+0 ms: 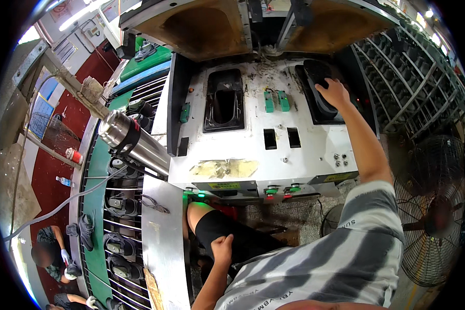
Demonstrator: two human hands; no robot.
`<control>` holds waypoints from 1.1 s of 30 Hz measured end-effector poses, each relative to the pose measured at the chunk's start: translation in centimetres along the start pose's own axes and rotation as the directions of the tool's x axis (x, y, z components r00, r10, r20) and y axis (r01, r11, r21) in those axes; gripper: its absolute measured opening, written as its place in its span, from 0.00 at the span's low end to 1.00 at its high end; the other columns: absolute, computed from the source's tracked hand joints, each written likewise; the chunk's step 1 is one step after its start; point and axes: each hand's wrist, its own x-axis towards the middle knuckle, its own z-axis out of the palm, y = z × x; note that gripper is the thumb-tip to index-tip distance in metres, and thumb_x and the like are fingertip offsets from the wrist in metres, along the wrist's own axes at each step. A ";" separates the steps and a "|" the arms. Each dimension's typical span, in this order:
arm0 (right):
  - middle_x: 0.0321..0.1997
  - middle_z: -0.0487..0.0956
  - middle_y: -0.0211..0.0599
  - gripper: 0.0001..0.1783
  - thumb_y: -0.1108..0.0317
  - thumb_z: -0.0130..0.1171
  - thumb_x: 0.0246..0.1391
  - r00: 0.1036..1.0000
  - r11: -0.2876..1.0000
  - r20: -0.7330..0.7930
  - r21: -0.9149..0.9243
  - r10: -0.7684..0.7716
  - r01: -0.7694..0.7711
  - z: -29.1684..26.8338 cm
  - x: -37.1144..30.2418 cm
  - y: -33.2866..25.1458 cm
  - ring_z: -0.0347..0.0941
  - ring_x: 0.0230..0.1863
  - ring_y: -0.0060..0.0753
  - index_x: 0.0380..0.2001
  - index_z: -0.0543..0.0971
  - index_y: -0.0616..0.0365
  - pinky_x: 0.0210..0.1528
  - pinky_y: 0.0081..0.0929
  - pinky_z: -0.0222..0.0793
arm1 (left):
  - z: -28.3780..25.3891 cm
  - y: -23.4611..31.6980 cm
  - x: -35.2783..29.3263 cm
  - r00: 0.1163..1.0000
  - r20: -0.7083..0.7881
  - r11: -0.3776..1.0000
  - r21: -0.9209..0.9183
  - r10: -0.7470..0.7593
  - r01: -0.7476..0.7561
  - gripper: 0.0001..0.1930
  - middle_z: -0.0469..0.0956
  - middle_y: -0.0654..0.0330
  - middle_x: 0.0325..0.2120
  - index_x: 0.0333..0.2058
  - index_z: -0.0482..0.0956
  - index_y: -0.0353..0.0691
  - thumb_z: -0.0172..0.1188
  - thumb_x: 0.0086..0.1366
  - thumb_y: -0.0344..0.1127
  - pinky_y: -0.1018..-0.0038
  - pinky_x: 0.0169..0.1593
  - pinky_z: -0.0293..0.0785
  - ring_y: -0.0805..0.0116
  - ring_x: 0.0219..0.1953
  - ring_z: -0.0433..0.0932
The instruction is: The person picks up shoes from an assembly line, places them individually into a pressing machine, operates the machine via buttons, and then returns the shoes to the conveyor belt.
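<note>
My right hand (335, 93) reaches over the press machine (253, 150) and grips the edge of a dark shoe (320, 77). The shoe lies lengthwise in the black recess (306, 98) on the machine's right side. My fingers hide part of it. Closed in a loose fist, my left hand (222, 250) hangs low above my dark shorts, away from the machine, with nothing visible in it. A second black recess (210, 116) with a deep hollow sits on the left of the white top. Green switch blocks (269, 102) stand between the two.
Two raised lids (201, 31) with brown pads hang above the machine. To the left, a steel flask (139, 139) leans beside a conveyor carrying several dark shoes (121, 205). A co-worker (51, 253) handles a shoe beyond it. A caged fan (434, 217) and shoe racks (403, 82) stand right.
</note>
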 end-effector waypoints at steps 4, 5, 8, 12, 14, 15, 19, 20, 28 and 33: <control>0.47 0.76 0.48 0.18 0.67 0.64 0.49 0.821 0.916 -0.502 0.126 -0.272 0.381 -3.3 -12.9 1.2 0.71 0.49 0.51 0.43 0.77 0.60 0.50 0.37 0.67 | 6.1 0.4 1.4 0.965 0.232 0.955 0.240 0.119 -0.176 0.22 0.64 0.68 0.08 0.11 0.70 0.34 0.58 0.61 0.38 0.73 0.18 0.57 0.79 0.13 0.61; 0.42 0.77 0.46 0.15 0.71 0.62 0.49 0.803 0.894 -0.561 0.228 -0.203 0.386 -3.1 -16.2 3.8 0.73 0.44 0.49 0.41 0.76 0.61 0.47 0.33 0.68 | 7.9 0.2 2.1 0.931 0.352 0.935 0.287 0.101 -0.210 0.22 0.66 0.64 0.07 0.12 0.72 0.32 0.58 0.61 0.39 0.71 0.19 0.60 0.77 0.13 0.64; 0.37 0.72 0.33 0.09 0.76 0.53 0.55 0.714 0.690 -0.535 0.717 0.451 0.101 2.1 -27.6 12.9 0.67 0.39 0.28 0.41 0.73 0.62 0.45 0.26 0.64 | 14.7 0.7 4.1 0.752 0.630 0.753 0.395 0.194 -0.526 0.23 0.68 0.50 0.09 0.15 0.74 0.31 0.56 0.61 0.45 0.62 0.22 0.65 0.60 0.12 0.67; 0.26 0.66 0.29 0.15 0.54 0.53 0.58 0.427 -0.220 0.297 0.950 0.854 -0.221 4.3 -33.0 18.5 0.63 0.28 0.27 0.31 0.70 0.55 0.33 0.23 0.60 | 22.6 3.3 5.7 0.725 0.672 0.777 0.371 0.153 -0.509 0.23 0.68 0.49 0.09 0.14 0.73 0.32 0.56 0.60 0.46 0.59 0.24 0.65 0.52 0.13 0.67; 0.22 0.63 0.27 0.17 0.49 0.53 0.57 0.583 -0.686 0.651 0.697 0.485 -0.208 3.2 -32.2 18.6 0.61 0.25 0.27 0.26 0.68 0.51 0.29 0.23 0.58 | 24.7 4.3 7.3 0.753 0.630 0.783 0.365 0.190 -0.503 0.23 0.67 0.51 0.09 0.13 0.72 0.33 0.55 0.60 0.45 0.59 0.24 0.64 0.55 0.13 0.67; 0.21 0.63 0.27 0.18 0.49 0.51 0.58 0.580 -0.673 0.652 0.705 0.488 -0.225 2.5 -32.0 18.1 0.60 0.23 0.27 0.24 0.67 0.51 0.26 0.25 0.58 | 24.8 4.9 7.6 0.760 0.617 0.797 0.345 0.206 -0.496 0.22 0.67 0.52 0.08 0.13 0.72 0.33 0.55 0.60 0.45 0.60 0.24 0.64 0.57 0.12 0.67; 0.17 0.61 0.26 0.17 0.54 0.50 0.58 0.663 -0.376 0.517 0.854 0.542 -0.359 4.1 -34.3 17.0 0.56 0.18 0.25 0.19 0.64 0.49 0.22 0.27 0.52 | 22.3 4.5 7.2 0.821 0.542 0.818 0.379 0.182 -0.432 0.20 0.67 0.55 0.08 0.14 0.72 0.35 0.55 0.60 0.43 0.62 0.23 0.64 0.62 0.11 0.66; 0.16 0.60 0.26 0.16 0.57 0.52 0.57 0.719 -0.219 0.457 0.888 0.523 -0.404 6.6 -35.7 17.4 0.54 0.17 0.24 0.19 0.64 0.48 0.21 0.27 0.49 | 20.3 4.9 6.6 0.813 0.553 0.807 0.389 0.182 -0.445 0.17 0.70 0.53 0.09 0.15 0.73 0.34 0.56 0.57 0.41 0.62 0.24 0.68 0.61 0.14 0.71; 0.21 0.66 0.24 0.05 0.73 0.56 0.53 0.780 0.384 0.568 0.803 -0.263 -0.456 16.1 -44.3 -6.9 0.60 0.23 0.16 0.25 0.72 0.58 0.26 0.21 0.58 | -3.5 -1.9 2.1 0.903 -0.130 0.850 0.414 0.409 -0.326 0.16 0.71 0.46 0.13 0.17 0.76 0.33 0.56 0.56 0.40 0.64 0.24 0.69 0.60 0.14 0.72; 0.20 0.65 0.22 0.07 0.74 0.58 0.51 0.600 0.324 0.359 0.931 -0.715 -0.171 14.5 -46.3 -22.2 0.60 0.23 0.14 0.23 0.71 0.60 0.26 0.17 0.58 | -19.0 -6.6 -6.2 0.676 -0.687 0.912 0.407 0.266 0.055 0.15 0.75 0.45 0.17 0.20 0.80 0.35 0.57 0.53 0.42 0.61 0.30 0.73 0.50 0.21 0.76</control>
